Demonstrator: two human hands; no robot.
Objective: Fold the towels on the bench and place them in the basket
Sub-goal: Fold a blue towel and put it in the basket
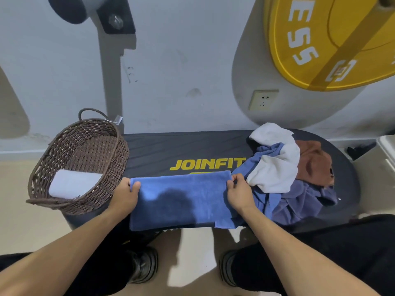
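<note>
A blue towel (181, 199) lies folded flat on the black bench (171, 148), its near edge hanging just over the front. My left hand (125, 194) pinches its far left corner and my right hand (239, 191) pinches its far right corner. To the right sits a loose heap: a white towel (275, 165), a brown towel (314, 163), a purple-blue towel (299, 201) and more blue cloth beneath. A brown wicker basket (85, 146) stands at the bench's left end, with a folded white towel (72, 184) inside.
A white wall with a socket (263, 99) rises right behind the bench. A yellow weight plate (320, 39) hangs at the upper right, and a grey metal post (111, 77) stands behind the basket. My shoes and dark trousers are below the bench's front edge.
</note>
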